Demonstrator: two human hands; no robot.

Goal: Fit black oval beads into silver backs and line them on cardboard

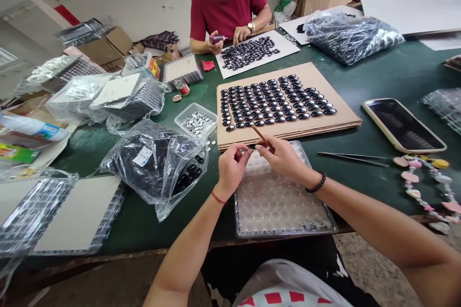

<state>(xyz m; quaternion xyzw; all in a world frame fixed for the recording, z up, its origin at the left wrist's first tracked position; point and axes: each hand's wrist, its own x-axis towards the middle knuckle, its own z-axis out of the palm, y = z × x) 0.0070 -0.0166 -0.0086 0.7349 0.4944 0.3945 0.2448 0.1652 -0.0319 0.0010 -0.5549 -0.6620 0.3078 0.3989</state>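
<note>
Glossy black oval pcs (pixel 280 118) lay rowed, 12 o'clock; clear plastic bag (pixel 144 172) unemptied, 9 o'clock; L grip (pixel 248 151) closed, R grip (pixel 260 147) pinched brown stick (pixel 260 135).

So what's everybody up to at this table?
The person wearing the camera has both hands close together over a clear plastic tray. The right hand holds a thin brown stick; the left hand is pinched beside it, but anything in its fingertips is too small to make out. Beyond, shiny black ovals sit in rows on brown cardboard. Across the table, a person in a red shirt holds a small bottle by loosely scattered black pieces.
</note>
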